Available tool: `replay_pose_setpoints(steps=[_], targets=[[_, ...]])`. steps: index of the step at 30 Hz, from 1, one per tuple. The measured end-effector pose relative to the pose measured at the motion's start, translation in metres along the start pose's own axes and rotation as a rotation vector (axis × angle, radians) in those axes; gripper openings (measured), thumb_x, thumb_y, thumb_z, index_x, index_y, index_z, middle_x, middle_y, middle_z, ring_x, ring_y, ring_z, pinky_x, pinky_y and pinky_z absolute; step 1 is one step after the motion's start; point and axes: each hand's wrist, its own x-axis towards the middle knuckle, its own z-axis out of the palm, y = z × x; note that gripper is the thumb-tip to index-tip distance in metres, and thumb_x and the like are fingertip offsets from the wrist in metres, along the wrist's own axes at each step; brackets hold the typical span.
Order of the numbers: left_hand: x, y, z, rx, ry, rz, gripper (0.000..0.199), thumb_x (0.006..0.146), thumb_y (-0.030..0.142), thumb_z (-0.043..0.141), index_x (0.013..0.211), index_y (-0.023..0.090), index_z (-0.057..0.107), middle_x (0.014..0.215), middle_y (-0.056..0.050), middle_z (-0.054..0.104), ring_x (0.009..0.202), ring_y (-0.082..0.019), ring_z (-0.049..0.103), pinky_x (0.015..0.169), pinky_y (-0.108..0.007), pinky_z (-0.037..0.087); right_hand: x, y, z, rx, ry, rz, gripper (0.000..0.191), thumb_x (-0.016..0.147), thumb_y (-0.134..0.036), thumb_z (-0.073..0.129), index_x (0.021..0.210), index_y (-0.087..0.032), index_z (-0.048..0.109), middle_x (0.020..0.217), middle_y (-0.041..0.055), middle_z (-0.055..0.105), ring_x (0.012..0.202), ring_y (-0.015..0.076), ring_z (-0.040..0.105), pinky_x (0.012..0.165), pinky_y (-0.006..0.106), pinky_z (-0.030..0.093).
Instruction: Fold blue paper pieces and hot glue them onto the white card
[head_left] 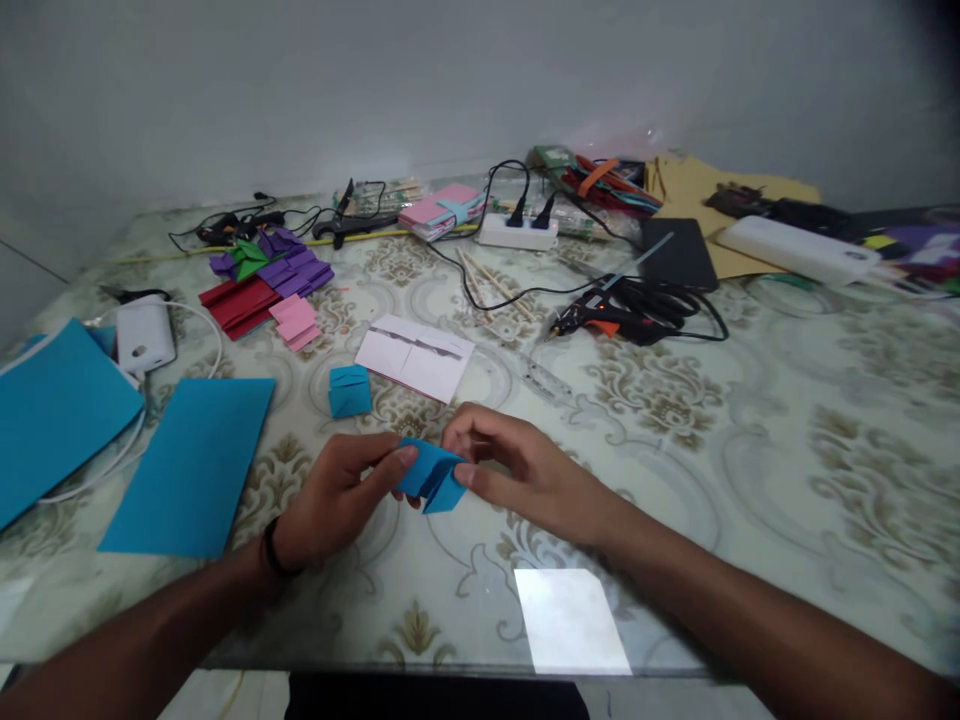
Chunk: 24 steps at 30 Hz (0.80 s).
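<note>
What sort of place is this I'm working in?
It looks like a craft workspace, perhaps in a home, though the pictures can't confirm that. The glue gun, the blue sheet and the folded blue piece you're holding suggest it.

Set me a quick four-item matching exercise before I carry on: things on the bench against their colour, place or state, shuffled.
1. Held paper
2. Power strip
3. Glue gun
4. Red folded paper

A. Beside the purple pieces
B. Black and orange
C. Blue, in the left hand and right hand
D. White, with two black plugs in it

Pairs: 1-C, 2-D, 3-B, 4-A
</note>
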Motion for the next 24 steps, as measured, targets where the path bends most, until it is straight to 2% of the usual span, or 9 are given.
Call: replay_pose_setpoints(steps=[3,6,13,19,24], targets=[[0.000,0.000,0.001,0.018,0.023,-0.016,0.042,0.104,0.031,0.052,0.069,0.014,0.068,0.064,0.000,0.068,0.060,-0.010,0.060,0.062,-0.021,0.044,0.001,0.003,0.002,-0.052,0.043,0.061,0.015,0.093,-0.031,0.065,0.086,-0.019,0.058,0.082,0.0005,0.058,0.074,0.0152,0.053,0.068,0.028,0.044],[0.000,0.002,0.003,0.073,-0.014,-0.015,0.037,0.100,0.030,0.058,0.069,0.014,0.070,0.065,0.000,0.070,0.061,-0.010,0.061,0.062,-0.021,0.043,0.002,0.005,0.004,-0.075,0.065,0.097,0.015,0.091,-0.028,0.065,0.082,-0.019,0.057,0.077,-0.0011,0.057,0.070,0.0139,0.051,0.063,0.026,0.041],[0.001,0.000,0.007,0.108,-0.091,-0.056,0.026,0.097,0.032,0.061,0.080,0.014,0.072,0.068,0.001,0.066,0.063,-0.010,0.056,0.059,-0.021,0.040,0.000,0.004,0.009,-0.142,0.057,0.037,0.009,0.085,-0.020,0.066,0.080,-0.019,0.059,0.076,-0.0019,0.057,0.069,0.0126,0.051,0.062,0.024,0.042],[0.000,0.000,0.007,0.132,-0.103,-0.005,0.019,0.092,0.022,0.063,0.075,0.014,0.068,0.063,0.005,0.060,0.058,-0.007,0.048,0.057,-0.018,0.036,0.000,0.003,0.011,-0.145,0.049,0.009,0.006,0.085,-0.018,0.064,0.079,-0.019,0.061,0.077,-0.0013,0.058,0.070,0.0129,0.052,0.065,0.025,0.044],[-0.001,0.000,0.011,0.171,-0.134,0.028,0.019,0.090,0.019,0.062,0.073,0.014,0.068,0.061,0.004,0.056,0.057,-0.008,0.045,0.057,-0.019,0.035,-0.001,0.003,0.014,-0.187,0.028,-0.016,0.010,0.076,-0.009,0.062,0.077,-0.019,0.062,0.077,-0.0024,0.060,0.071,0.0122,0.054,0.067,0.024,0.043]])
